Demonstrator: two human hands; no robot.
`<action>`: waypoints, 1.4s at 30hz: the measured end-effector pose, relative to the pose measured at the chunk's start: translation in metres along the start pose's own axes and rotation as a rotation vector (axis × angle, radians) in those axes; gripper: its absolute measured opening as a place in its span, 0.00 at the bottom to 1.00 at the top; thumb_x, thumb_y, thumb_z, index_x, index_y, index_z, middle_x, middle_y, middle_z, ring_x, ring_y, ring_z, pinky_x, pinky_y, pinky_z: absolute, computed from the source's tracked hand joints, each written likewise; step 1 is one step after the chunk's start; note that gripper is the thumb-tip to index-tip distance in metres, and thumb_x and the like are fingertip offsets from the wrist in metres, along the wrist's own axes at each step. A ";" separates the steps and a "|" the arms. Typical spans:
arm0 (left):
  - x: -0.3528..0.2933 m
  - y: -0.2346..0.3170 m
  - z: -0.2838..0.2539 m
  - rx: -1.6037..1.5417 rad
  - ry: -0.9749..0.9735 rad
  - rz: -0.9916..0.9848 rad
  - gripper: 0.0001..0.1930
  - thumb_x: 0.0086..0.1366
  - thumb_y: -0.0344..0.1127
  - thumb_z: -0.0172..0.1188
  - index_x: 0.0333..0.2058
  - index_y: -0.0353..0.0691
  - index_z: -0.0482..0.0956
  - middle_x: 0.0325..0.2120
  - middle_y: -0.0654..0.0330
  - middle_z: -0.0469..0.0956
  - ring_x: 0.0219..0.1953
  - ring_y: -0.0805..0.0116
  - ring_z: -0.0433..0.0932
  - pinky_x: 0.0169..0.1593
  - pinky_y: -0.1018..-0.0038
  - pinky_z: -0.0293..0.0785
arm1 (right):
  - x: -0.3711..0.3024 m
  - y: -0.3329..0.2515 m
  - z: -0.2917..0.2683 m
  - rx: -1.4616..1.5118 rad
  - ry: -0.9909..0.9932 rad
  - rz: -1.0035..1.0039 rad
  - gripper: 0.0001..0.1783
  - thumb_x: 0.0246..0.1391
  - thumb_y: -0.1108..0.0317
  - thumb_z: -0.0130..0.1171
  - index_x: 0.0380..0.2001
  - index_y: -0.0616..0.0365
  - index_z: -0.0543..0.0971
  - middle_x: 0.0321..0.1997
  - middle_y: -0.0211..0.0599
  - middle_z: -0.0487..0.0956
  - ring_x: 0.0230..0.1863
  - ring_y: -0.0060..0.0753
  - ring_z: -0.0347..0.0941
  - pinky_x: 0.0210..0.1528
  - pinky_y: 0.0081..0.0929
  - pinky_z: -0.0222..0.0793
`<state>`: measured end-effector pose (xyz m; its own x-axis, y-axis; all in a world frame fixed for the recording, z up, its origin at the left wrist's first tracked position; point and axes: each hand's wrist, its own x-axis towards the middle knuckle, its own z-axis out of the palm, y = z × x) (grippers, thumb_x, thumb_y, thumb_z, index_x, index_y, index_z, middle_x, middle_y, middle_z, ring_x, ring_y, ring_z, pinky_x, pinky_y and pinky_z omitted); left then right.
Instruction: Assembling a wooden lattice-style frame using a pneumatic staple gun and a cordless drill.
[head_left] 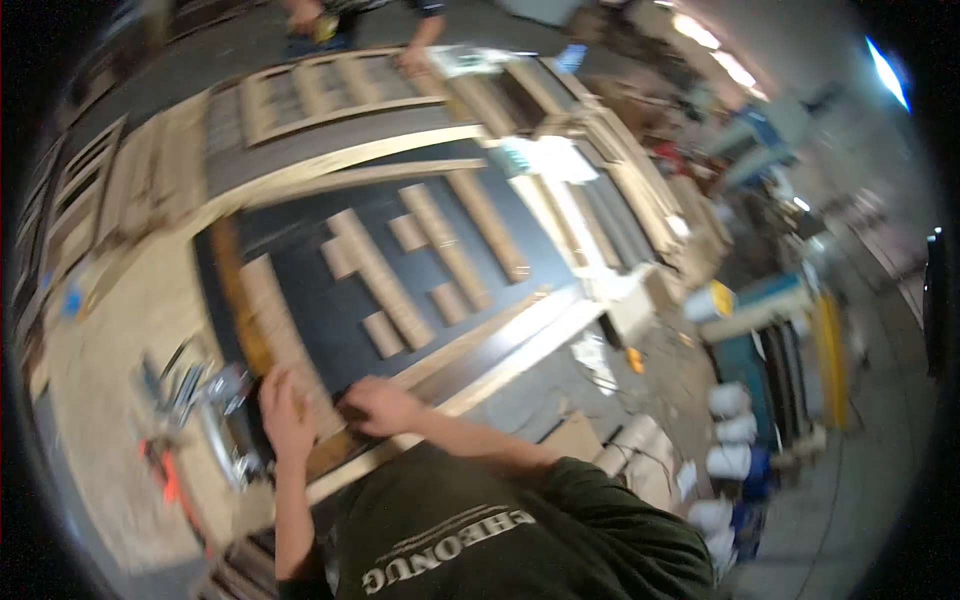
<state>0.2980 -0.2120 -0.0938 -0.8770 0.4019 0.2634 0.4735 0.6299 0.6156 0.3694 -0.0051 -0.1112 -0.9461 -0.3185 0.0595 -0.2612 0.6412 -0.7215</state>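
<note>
A dark panel (290, 225) lies on the workbench with wooden slats on it. My left hand (288, 415) is closed around the near end of the left wooden slat (285, 325). Close to that end, my right hand (380, 405) has its fingers curled in at the panel's near corner; what they hold is blurred. From beside it a front wooden rail (470, 340) runs off to the right. Several more slats, including a middle slat (380, 280) and a right slat (487, 225), lie across the panel. Short wood blocks (381, 335) sit beside some of them.
Left of my left hand lie a power tool (228, 388) and an orange-handled tool (165, 470). Slatted wooden frames (330, 90) cover the far side, where another person's hand (412, 60) rests. White rolls or containers (730, 460) stand at the right.
</note>
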 end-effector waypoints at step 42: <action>0.057 -0.008 0.017 0.280 -0.009 0.118 0.25 0.70 0.46 0.44 0.57 0.32 0.63 0.59 0.37 0.59 0.62 0.41 0.56 0.64 0.50 0.50 | 0.015 0.039 -0.004 -0.097 0.010 -0.415 0.32 0.34 0.50 0.65 0.45 0.52 0.78 0.63 0.40 0.64 0.67 0.53 0.49 0.65 0.57 0.45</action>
<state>0.2458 -0.1834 -0.0965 -0.8142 0.4886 0.3136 0.5776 0.7367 0.3516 0.3440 0.0177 -0.1352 -0.7583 -0.5572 0.3383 -0.6369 0.5229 -0.5665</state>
